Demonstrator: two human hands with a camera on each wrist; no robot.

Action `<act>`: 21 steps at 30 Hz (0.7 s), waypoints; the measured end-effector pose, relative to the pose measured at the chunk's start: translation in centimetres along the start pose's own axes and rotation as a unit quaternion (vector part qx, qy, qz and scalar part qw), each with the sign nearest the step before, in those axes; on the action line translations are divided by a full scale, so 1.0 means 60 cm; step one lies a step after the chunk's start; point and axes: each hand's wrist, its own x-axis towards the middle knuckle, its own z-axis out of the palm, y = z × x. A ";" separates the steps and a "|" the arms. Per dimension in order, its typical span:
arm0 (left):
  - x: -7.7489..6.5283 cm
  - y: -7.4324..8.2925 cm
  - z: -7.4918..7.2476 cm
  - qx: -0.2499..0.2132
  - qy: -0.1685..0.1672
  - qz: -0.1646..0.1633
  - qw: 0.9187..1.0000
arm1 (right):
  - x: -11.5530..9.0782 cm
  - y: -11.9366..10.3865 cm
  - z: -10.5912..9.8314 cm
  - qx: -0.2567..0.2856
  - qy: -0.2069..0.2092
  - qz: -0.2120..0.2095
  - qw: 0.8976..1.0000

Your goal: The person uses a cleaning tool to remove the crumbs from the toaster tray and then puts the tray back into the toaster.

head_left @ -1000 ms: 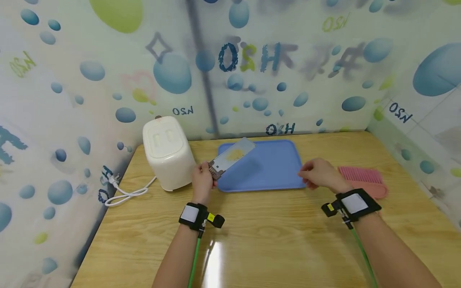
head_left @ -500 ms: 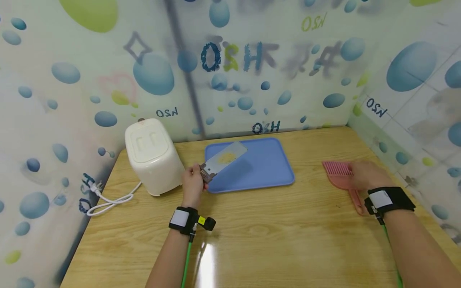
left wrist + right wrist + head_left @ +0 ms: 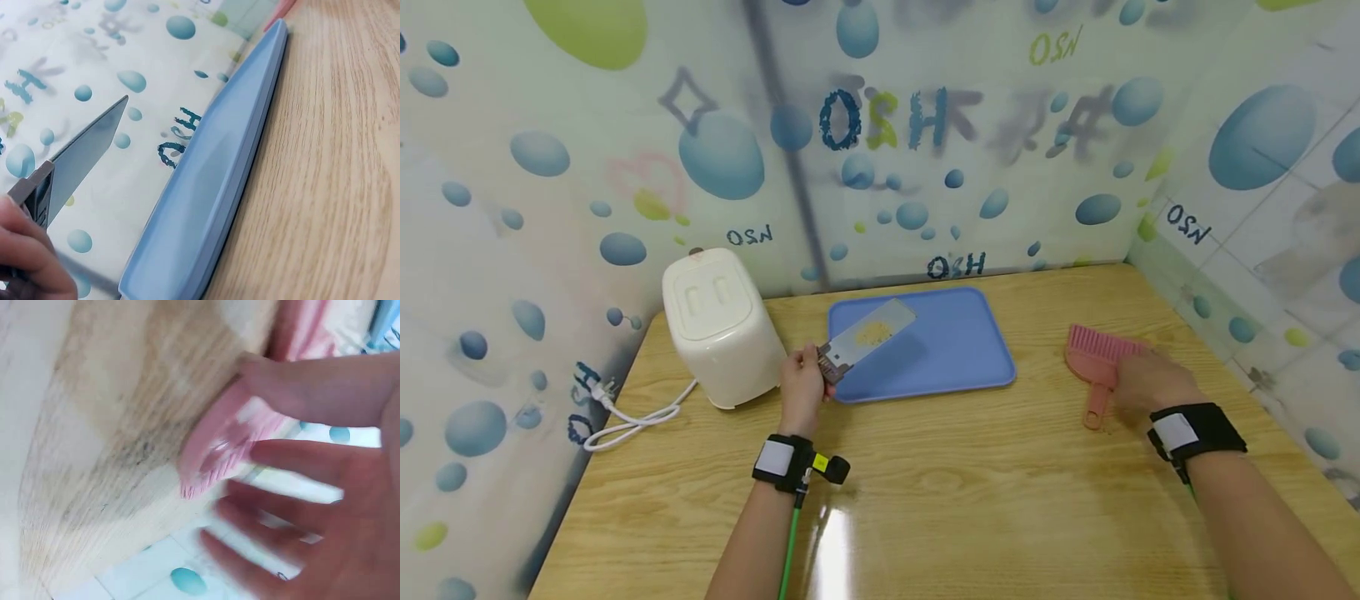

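Observation:
In the head view my left hand [image 3: 802, 385] grips the dark end of a toaster crumb tray [image 3: 895, 312], a flat metal plate. Yellowish crumbs [image 3: 874, 333] lie on it. It is tilted above a blue serving tray [image 3: 955, 367]; the left wrist view shows a gap between them. At the right, my right hand [image 3: 1153, 382] is beside a small pink dustpan [image 3: 1092, 364] with a ribbed edge, its handle toward me. In the right wrist view the fingers of the right hand [image 3: 325, 494] are spread and blurred. The thumb is at the dustpan [image 3: 215, 437]; contact is unclear.
A white toaster [image 3: 722, 333] stands left of the blue tray, its white cord and plug [image 3: 640, 418] lying at the table's left edge. Patterned sheeting [image 3: 880, 192] covers the walls behind and at both sides of the wooden table [image 3: 940, 492].
My right hand has gone from the blue tray's right edge to the dustpan. The dustpan has turned, its handle now pointing more toward me. The left hand still holds the crumb tray over the blue tray.

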 end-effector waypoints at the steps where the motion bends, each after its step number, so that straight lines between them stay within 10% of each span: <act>1: 0.000 -0.001 -0.001 0.000 0.000 0.000 1.000 | 0.002 -0.006 0.003 -0.009 0.015 -0.014 1.000; 6: 0.001 -0.003 -0.004 -0.002 0.003 0.003 1.000 | 0.006 -0.034 0.011 -0.043 0.085 -0.084 0.992; 21: 0.004 -0.010 -0.006 -0.009 -0.005 0.006 1.000 | 0.027 -0.045 0.045 -0.064 0.193 -0.088 0.975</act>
